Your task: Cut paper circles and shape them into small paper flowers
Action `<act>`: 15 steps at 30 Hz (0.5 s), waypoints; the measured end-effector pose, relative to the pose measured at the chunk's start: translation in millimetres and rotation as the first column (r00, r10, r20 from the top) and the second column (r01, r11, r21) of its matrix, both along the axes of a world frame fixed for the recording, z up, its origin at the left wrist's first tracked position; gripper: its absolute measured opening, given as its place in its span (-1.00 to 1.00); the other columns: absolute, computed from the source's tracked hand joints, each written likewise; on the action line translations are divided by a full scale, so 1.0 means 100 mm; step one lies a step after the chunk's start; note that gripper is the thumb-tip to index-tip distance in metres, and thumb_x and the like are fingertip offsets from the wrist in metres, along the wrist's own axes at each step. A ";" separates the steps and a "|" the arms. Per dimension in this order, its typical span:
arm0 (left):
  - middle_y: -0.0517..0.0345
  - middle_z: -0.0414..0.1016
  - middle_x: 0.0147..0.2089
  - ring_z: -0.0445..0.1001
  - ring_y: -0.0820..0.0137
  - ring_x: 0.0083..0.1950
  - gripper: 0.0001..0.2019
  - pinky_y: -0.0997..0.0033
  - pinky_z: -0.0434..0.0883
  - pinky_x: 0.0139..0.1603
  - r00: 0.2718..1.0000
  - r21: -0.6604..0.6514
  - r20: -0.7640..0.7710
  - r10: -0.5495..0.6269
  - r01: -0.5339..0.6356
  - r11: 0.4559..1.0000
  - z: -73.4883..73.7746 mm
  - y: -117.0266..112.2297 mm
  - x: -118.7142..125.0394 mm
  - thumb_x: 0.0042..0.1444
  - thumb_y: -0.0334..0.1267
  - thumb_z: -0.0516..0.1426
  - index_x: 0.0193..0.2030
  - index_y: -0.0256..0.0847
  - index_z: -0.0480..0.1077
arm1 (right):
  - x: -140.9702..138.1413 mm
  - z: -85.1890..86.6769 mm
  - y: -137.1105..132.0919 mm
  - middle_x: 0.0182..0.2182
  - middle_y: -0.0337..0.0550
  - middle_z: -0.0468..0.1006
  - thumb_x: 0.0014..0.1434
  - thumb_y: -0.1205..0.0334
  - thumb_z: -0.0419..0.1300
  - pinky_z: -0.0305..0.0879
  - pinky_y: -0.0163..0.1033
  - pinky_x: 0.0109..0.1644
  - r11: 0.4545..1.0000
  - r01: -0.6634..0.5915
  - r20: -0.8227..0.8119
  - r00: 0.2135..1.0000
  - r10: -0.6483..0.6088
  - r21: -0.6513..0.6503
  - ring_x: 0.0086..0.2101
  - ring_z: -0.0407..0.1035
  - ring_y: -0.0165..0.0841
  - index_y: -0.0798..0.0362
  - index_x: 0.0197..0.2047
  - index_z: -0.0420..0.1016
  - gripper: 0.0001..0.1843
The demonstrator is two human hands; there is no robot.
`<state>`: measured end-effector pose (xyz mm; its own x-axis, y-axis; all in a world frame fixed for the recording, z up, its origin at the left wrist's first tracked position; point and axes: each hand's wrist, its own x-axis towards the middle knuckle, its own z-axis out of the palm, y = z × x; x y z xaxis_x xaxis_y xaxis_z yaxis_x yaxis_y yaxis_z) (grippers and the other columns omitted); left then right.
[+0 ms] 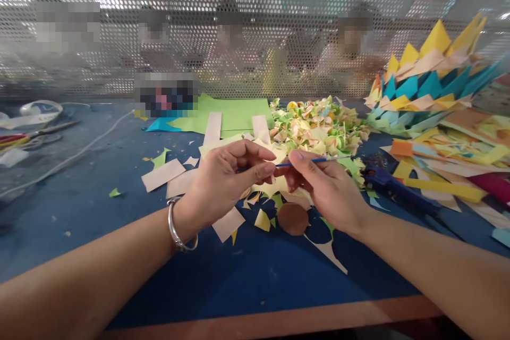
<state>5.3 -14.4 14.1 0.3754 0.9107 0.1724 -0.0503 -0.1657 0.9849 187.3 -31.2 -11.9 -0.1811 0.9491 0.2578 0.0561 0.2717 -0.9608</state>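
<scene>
A thin blue stick [320,160] with a pale end crosses between my two hands, above the pile of paper. My right hand [329,186] is closed, thumb and fingers pinching the stick. My left hand [229,178] is closed too, its thumb and forefinger pressed around the stick's other end; whether paper is also in that pinch is hidden. Beneath the hands lie cream paper pieces [274,187] and small scraps. A round brown disc [294,218] rests just in front of my right hand. Pale paper rectangles [163,175] are scattered near my left hand.
Behind my hands are green paper sheets [243,114] and a heap of curled paper pieces [319,130]. On the right are a blue glue gun [398,188], paper strips [446,188] and stacked pointed paper shapes [430,77]. Scissors [35,135] and a white cord [75,159] lie left.
</scene>
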 end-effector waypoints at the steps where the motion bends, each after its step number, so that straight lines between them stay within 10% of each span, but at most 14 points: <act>1: 0.21 0.53 -0.47 0.50 0.51 -0.41 -0.91 0.53 0.44 -0.34 1.000 -0.018 0.001 -0.020 0.020 1.000 0.00 0.00 0.00 0.06 -0.42 0.26 -0.28 -0.30 0.45 | 0.00 -0.01 0.00 -0.54 -0.27 0.36 0.28 -0.04 0.14 0.21 -0.29 -0.33 1.000 -0.005 -0.050 0.999 0.004 -0.022 -0.46 0.27 -0.45 0.04 -0.49 0.44 -0.60; 15: 0.20 0.58 -0.38 0.51 0.54 -0.35 -0.91 0.55 0.43 -0.27 0.977 -0.208 0.095 -0.189 0.205 0.956 -0.07 0.07 -0.07 0.03 -0.43 0.30 -0.31 -0.26 0.51 | 0.02 0.01 0.01 -0.53 -0.29 0.36 0.22 0.06 0.24 0.27 -0.35 -0.41 0.990 -0.110 -0.159 0.983 0.095 -0.092 -0.50 0.23 -0.50 0.03 -0.47 0.49 -0.71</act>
